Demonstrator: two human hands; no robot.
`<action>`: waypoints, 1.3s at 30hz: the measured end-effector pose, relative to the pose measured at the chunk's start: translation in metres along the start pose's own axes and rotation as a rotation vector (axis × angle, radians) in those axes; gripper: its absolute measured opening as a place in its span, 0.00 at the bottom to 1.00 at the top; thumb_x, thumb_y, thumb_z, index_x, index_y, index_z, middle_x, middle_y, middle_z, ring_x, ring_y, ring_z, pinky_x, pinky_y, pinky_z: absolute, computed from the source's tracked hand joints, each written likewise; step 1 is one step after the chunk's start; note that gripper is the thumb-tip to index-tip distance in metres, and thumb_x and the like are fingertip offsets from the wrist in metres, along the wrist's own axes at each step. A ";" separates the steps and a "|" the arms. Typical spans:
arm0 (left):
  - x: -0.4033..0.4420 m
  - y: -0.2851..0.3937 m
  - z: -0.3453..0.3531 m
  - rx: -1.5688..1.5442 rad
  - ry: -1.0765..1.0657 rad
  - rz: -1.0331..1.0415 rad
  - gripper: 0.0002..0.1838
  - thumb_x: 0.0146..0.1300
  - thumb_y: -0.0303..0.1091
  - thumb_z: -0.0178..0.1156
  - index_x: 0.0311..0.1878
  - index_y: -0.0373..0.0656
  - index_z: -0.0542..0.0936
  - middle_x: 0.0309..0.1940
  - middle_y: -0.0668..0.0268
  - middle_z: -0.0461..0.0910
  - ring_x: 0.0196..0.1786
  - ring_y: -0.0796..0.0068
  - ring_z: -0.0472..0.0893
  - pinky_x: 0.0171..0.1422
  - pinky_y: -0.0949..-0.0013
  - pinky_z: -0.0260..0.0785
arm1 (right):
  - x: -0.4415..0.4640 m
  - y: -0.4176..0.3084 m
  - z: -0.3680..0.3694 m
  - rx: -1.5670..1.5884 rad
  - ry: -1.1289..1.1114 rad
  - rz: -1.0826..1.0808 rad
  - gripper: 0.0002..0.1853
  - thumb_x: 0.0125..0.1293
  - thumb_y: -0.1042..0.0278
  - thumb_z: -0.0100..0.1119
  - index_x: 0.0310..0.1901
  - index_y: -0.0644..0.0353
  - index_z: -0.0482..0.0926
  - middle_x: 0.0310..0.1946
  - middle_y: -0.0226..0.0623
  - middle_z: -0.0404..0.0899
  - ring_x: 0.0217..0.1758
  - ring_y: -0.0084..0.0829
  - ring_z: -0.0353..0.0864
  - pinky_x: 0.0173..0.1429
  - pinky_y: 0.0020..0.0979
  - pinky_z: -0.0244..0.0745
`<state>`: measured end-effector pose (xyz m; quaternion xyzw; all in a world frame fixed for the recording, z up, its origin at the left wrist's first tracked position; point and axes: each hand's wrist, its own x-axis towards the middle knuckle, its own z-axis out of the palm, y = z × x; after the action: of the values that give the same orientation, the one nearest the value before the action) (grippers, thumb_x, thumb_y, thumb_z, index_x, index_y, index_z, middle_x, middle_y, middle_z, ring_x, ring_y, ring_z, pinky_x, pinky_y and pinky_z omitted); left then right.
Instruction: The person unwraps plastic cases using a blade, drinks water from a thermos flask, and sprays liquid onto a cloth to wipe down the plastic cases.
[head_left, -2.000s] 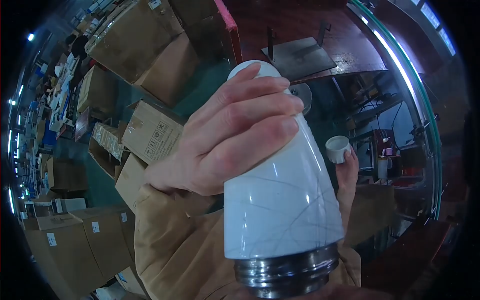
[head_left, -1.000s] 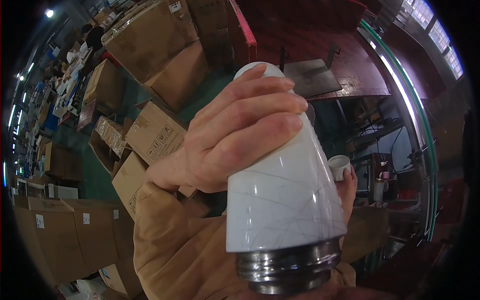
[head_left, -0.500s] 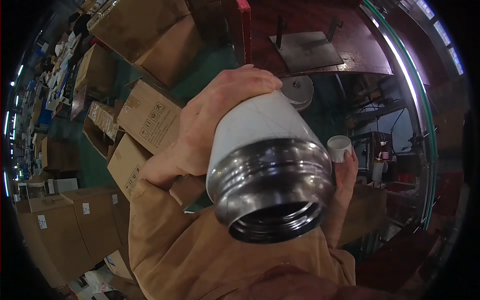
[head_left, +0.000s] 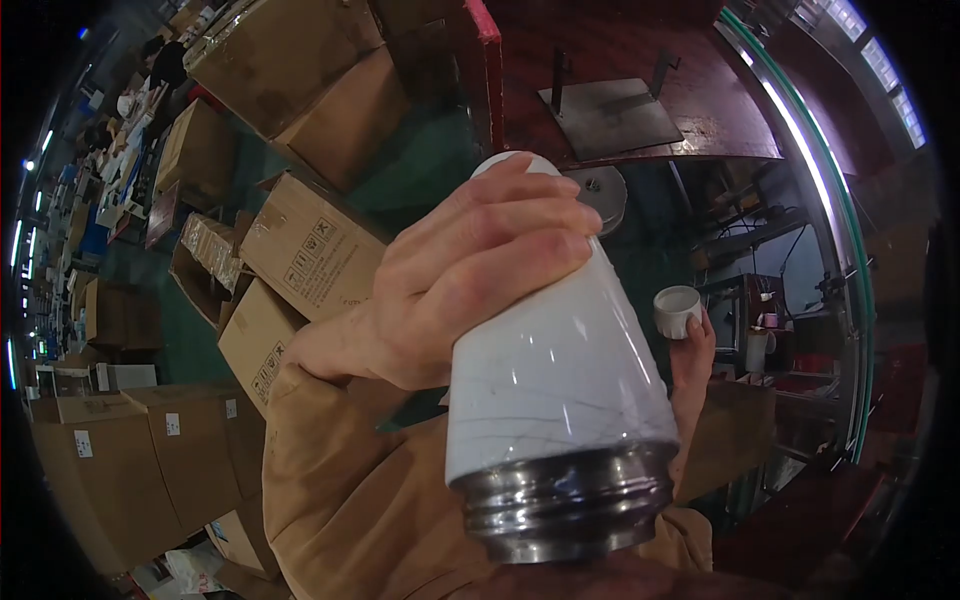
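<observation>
A white thermos flask [head_left: 555,375] fills the middle of the head view, close to the camera. Its bare threaded steel neck [head_left: 570,500] points toward my chest, and thin dark lines run across the glossy white wall. My left hand [head_left: 490,265] is wrapped around the flask near its far end, fingers closed over the top. Farther off to the right, my right hand [head_left: 692,350] grips a small white cup [head_left: 677,312] with its round opening showing. Part of my right forearm is hidden behind the flask.
Open cardboard boxes [head_left: 315,245] stand on the green floor at the left, with closed boxes [head_left: 110,480] lower down. A dark red table [head_left: 720,110] at the top bears a metal plate with two uprights [head_left: 612,118]. Beneath it sits a round pale disc [head_left: 603,200].
The flask has tilted, so its neck has swung down and its side wall now faces me instead of the mouth. The right hand with the cup has barely moved.
</observation>
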<state>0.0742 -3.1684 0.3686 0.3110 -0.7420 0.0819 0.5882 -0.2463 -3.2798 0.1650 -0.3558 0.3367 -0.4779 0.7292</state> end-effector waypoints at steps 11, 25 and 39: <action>0.021 0.011 -0.013 0.056 -0.149 0.016 0.16 0.56 0.32 0.58 0.45 0.40 0.65 0.43 0.50 0.74 0.49 0.50 0.74 0.59 0.45 0.61 | -0.009 0.000 -0.002 0.001 0.039 -0.014 0.29 0.56 0.71 0.57 0.58 0.72 0.60 0.52 0.44 0.68 0.56 0.35 0.68 0.62 0.35 0.62; 0.047 0.006 -0.023 0.186 -0.070 0.176 0.14 0.56 0.33 0.57 0.43 0.41 0.66 0.41 0.51 0.75 0.47 0.50 0.76 0.58 0.46 0.64 | 0.001 -0.001 0.009 -0.054 0.028 -0.039 0.30 0.55 0.70 0.58 0.57 0.72 0.61 0.51 0.44 0.69 0.55 0.35 0.70 0.60 0.36 0.65; 0.030 -0.012 -0.026 0.115 -0.057 0.123 0.20 0.48 0.28 0.63 0.46 0.36 0.70 0.41 0.52 0.76 0.45 0.53 0.77 0.55 0.52 0.66 | 0.003 0.003 0.013 -0.097 0.101 0.040 0.29 0.55 0.71 0.59 0.58 0.72 0.61 0.51 0.44 0.69 0.55 0.35 0.70 0.60 0.35 0.64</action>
<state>0.0985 -3.1760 0.4011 0.3006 -0.7701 0.1516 0.5419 -0.2331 -3.2788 0.1683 -0.3591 0.4028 -0.4636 0.7027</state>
